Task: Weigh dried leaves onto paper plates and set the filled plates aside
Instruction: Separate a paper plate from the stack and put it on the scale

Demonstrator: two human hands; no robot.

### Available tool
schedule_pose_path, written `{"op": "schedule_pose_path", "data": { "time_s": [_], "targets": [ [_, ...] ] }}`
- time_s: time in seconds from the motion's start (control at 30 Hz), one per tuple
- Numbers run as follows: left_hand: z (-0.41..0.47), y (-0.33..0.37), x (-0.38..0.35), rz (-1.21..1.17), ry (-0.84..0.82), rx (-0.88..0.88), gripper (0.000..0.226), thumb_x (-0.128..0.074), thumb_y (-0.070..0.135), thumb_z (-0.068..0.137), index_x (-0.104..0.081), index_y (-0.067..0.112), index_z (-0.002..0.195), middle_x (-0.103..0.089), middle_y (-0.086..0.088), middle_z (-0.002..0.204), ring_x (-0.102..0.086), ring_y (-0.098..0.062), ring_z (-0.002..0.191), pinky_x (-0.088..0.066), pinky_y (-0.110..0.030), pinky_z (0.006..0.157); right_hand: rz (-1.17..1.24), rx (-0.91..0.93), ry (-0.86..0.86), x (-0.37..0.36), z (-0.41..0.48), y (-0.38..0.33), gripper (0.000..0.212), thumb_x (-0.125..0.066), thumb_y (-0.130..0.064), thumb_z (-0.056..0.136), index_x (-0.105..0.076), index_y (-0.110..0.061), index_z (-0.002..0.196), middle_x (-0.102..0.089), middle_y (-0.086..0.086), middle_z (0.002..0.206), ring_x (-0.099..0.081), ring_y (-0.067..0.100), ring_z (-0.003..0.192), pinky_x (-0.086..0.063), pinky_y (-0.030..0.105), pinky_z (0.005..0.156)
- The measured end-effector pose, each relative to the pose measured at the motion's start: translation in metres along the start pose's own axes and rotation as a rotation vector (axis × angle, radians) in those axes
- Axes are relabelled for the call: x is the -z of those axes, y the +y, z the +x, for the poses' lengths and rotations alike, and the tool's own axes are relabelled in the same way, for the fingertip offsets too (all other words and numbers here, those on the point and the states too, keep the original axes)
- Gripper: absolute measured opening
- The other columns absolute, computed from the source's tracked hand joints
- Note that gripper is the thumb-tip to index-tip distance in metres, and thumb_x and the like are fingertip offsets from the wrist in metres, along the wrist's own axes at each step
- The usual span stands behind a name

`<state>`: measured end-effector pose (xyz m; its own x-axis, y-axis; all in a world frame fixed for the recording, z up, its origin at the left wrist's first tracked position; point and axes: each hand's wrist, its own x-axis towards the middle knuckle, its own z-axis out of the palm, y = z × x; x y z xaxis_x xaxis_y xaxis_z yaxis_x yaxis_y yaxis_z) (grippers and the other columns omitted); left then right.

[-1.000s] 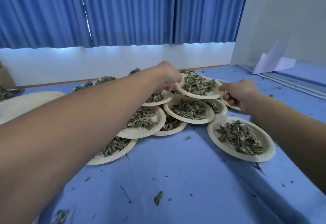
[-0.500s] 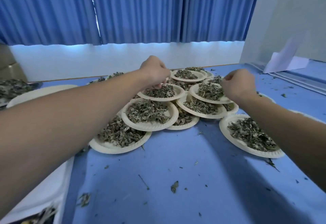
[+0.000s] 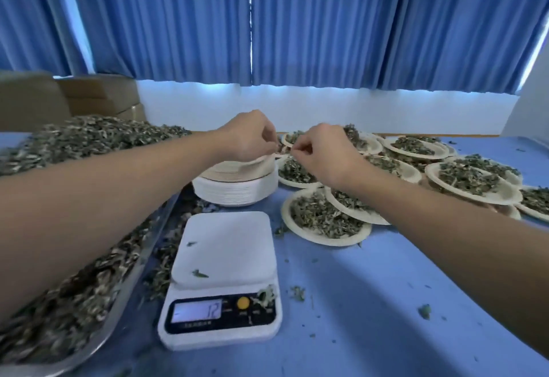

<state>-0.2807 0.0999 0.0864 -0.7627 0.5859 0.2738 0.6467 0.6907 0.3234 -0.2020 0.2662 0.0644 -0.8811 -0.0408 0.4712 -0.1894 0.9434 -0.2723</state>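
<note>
A stack of empty paper plates point(image 3: 234, 191) stands behind a white digital scale point(image 3: 221, 278) whose platform holds only a few leaf crumbs. My left hand point(image 3: 248, 136) pinches the far rim of the top plate point(image 3: 261, 162) and lifts that edge. My right hand point(image 3: 322, 154) is curled beside it, fingertips pinched at the same rim. A big heap of dried leaves point(image 3: 74, 228) fills a metal tray point(image 3: 124, 293) on the left. Several filled plates point(image 3: 326, 222) overlap on the right.
The blue table point(image 3: 371, 302) is strewn with leaf bits. Cardboard boxes point(image 3: 98, 97) sit at the back left under blue curtains. More filled plates point(image 3: 472, 183) reach toward the right edge.
The view has swung left, bringing the scale, plate stack and leaf tray into sight. Both hands left the filled plates and now meet at the top plate of the stack.
</note>
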Motion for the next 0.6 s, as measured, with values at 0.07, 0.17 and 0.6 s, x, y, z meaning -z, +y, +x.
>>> {"op": "schedule_pose_path", "data": {
  "time_s": [0.07,0.17,0.6],
  "targets": [
    [-0.017,-0.023,0.006,0.047,-0.009,-0.022,0.015,-0.064,0.022,0.094,-0.077,0.015,0.095,-0.073,0.001,0.094,-0.061,-0.015,0.083,-0.044,-0.024,0.075,-0.027,0.083,-0.06,-0.01,0.007,-0.021,0.021,-0.057,-0.007,0.089,-0.076,-0.007,0.079,-0.069,0.013,0.074,-0.06,0.027,0.07,-0.052,0.042,0.075],
    [-0.037,-0.051,0.009,0.11,-0.027,-0.073,0.018,-0.062,0.027,0.094,-0.078,0.019,0.094,-0.07,0.01,0.081,-0.06,-0.008,0.073,-0.04,-0.016,0.063,-0.088,0.2,-0.153,-0.021,0.014,-0.042,0.022,-0.056,-0.004,0.086,-0.072,-0.006,0.071,-0.062,0.022,0.075,-0.05,0.035,0.07,-0.049,0.046,0.073],
    [-0.054,-0.092,0.014,0.272,-0.02,-0.334,0.018,-0.062,0.028,0.097,-0.078,0.028,0.103,-0.069,0.011,0.094,-0.057,-0.012,0.082,-0.049,-0.038,0.08,-0.181,0.355,-0.252,-0.039,0.041,-0.051,0.022,-0.063,-0.018,0.096,-0.077,-0.005,0.085,-0.065,0.022,0.086,-0.059,0.032,0.083,-0.048,0.048,0.08]
  ]
}}
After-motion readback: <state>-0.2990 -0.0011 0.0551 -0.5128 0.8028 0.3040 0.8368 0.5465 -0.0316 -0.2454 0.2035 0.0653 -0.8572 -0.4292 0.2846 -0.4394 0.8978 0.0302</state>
